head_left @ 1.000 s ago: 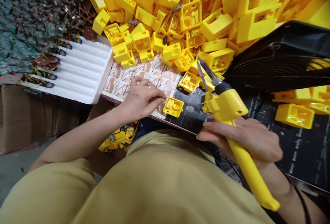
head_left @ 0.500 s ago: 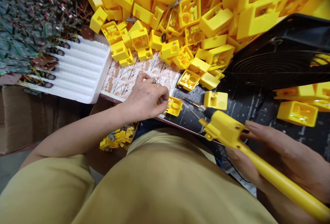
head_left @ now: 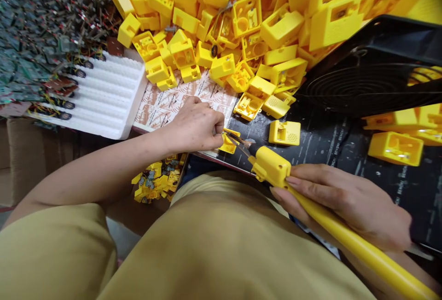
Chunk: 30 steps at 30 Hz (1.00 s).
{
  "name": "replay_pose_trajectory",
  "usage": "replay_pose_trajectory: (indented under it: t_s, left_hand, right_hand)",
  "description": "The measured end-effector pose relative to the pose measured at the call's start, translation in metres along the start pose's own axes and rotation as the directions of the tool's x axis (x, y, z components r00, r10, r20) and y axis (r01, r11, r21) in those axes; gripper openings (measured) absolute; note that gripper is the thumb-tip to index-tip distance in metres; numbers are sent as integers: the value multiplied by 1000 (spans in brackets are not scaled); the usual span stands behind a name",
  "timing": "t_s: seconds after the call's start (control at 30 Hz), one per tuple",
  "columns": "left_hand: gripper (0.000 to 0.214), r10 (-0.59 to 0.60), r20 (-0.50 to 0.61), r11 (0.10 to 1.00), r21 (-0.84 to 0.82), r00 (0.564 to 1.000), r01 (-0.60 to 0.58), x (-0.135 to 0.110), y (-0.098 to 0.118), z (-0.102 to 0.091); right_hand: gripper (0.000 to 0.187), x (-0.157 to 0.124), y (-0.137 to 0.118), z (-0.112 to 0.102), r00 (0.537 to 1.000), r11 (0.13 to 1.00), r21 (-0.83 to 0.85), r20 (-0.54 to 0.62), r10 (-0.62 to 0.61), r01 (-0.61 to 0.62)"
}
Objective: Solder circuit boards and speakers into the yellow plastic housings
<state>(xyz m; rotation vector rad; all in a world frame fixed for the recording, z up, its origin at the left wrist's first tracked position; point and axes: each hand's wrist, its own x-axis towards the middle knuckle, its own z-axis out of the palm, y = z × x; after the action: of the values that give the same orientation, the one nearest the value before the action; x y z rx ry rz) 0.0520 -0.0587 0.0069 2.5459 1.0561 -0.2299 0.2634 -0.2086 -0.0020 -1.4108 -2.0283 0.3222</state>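
My left hand [head_left: 197,125] is closed in a pinch on a small yellow plastic housing [head_left: 228,141] at the bench's near edge. My right hand [head_left: 348,201] is wrapped round the long handle of a yellow soldering iron [head_left: 276,171]. The iron's metal tip [head_left: 238,141] touches the small housing right by my left fingertips. Another loose yellow housing [head_left: 284,132] lies on the black mat [head_left: 324,143] just right of the tip.
A big heap of yellow plastic housings [head_left: 248,19] fills the back of the bench. A white ribbed foam tray [head_left: 107,95] lies at left beside a pile of circuit boards with wires [head_left: 37,28]. A black fan [head_left: 373,83] stands at right. A box of parts [head_left: 157,182] sits below the bench edge.
My right hand swung the soldering iron down from pointing up and brought its tip left onto the small housing. My left hand tightened its pinch on that housing.
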Motion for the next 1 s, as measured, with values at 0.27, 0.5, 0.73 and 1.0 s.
replay_pose_trajectory:
  t_s: [0.27, 0.5, 0.73, 1.0]
  left_hand:
    - [12, -25, 60, 999, 28, 998, 23, 7, 5, -5]
    - [11, -10, 55, 999, 42, 998, 8, 5, 4, -4]
    - [13, -7, 9, 1000, 6, 1000, 7, 2, 2, -3]
    - [15, -1, 40, 999, 46, 999, 0, 4, 2, -4]
  right_hand:
    - [12, 17, -4, -10, 966, 965, -59, -33, -257, 254]
    - [23, 12, -1, -14, 984, 981, -79, -14, -177, 176]
    - [28, 23, -2, -11, 983, 982, -54, -23, -185, 183]
    - [15, 24, 4, -10, 949, 949, -33, -40, -313, 312]
